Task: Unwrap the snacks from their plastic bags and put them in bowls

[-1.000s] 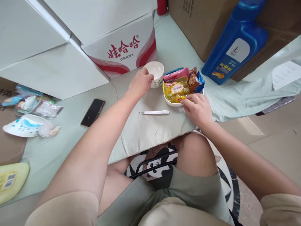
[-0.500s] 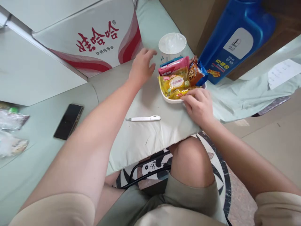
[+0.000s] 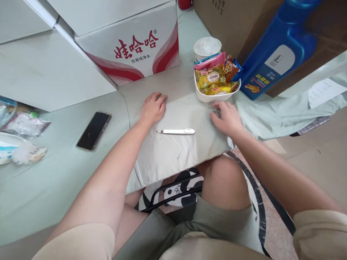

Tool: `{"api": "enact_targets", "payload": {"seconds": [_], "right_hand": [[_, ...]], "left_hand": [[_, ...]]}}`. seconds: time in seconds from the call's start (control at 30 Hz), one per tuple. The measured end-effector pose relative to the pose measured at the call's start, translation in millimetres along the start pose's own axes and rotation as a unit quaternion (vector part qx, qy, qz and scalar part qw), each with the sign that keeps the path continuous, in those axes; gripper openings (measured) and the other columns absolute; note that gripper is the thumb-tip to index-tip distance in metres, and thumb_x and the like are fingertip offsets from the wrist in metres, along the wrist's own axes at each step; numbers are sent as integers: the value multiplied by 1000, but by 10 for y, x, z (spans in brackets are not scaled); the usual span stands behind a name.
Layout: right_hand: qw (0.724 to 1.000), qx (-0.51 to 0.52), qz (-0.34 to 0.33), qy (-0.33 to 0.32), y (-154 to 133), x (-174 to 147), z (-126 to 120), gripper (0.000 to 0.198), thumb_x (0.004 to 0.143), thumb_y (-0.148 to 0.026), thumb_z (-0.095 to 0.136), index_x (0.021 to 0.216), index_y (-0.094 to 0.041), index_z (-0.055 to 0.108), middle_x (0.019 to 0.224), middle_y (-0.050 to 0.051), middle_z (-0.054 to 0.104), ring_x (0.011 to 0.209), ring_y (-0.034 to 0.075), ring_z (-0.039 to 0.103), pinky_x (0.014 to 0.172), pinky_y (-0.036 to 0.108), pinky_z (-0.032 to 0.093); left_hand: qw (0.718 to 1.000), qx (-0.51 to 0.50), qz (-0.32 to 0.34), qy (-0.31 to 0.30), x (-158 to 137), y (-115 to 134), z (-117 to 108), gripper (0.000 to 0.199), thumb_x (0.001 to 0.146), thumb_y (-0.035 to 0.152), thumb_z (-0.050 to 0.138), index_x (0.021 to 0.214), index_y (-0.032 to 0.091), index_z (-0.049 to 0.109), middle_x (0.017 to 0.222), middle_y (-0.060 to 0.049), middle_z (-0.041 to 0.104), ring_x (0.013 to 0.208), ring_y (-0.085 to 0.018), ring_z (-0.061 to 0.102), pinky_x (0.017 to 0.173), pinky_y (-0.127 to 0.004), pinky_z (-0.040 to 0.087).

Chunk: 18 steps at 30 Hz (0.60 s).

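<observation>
My left hand lies on the pale cloth-covered table with its fingers loosely bent and slightly apart, holding nothing. My right hand is just in front of a white bowl, thumb and fingers apart and nothing in them. Wrapped snacks in yellow, pink, brown and blue packets fill the bowl. Between my hands and nearer to me lies a slim white-handled tool with a narrow tip pointing left. Behind the bowl stands a white paper cup with clear plastic in it.
A white and red carton stands at the back left. A black phone and plastic packets lie to the left. On the right, a tall blue bottle leans near a brown cardboard box. The table's front edge is above my knees.
My right hand has come off the bowl's near edge and sits just in front of it. My left hand has drawn back from beside the cup and bowl, down onto the table. The view has shifted.
</observation>
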State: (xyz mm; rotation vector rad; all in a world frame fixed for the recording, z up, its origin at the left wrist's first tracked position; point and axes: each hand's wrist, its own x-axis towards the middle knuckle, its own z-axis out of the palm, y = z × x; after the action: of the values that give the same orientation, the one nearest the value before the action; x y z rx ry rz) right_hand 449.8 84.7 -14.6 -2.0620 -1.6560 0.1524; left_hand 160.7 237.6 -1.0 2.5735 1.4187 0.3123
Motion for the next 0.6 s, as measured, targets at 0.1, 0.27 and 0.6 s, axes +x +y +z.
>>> {"api": "enact_targets", "payload": {"seconds": [0.1,0.27,0.6], "right_hand": [[1000,-23,6,6,-114,299,19,41,87,-32,57,125,-19,66,112,19,63,106,36,58,93,53,49],[995,-80,-10,-52,-73,876,-11,47,89,-31,61,135,-21,64,121,20,60,114,38,58,98,57,46],[963,-177,14,-203,-39,2268,375,85,100,-42,0,142,3,59,171,29,13,157,50,17,114,64,26]], "left_hand": [[1000,-3,-2,2,-31,37,-31,52,101,33,34,147,28,59,156,-11,54,148,-30,45,124,-50,35],[1000,-2,-10,0,-46,43,-62,51,102,34,34,145,29,61,155,-11,55,150,-33,44,123,-55,36],[999,26,-26,-26,-42,57,-62,49,103,32,38,146,29,59,155,-9,55,151,-28,42,123,-47,35]]}}
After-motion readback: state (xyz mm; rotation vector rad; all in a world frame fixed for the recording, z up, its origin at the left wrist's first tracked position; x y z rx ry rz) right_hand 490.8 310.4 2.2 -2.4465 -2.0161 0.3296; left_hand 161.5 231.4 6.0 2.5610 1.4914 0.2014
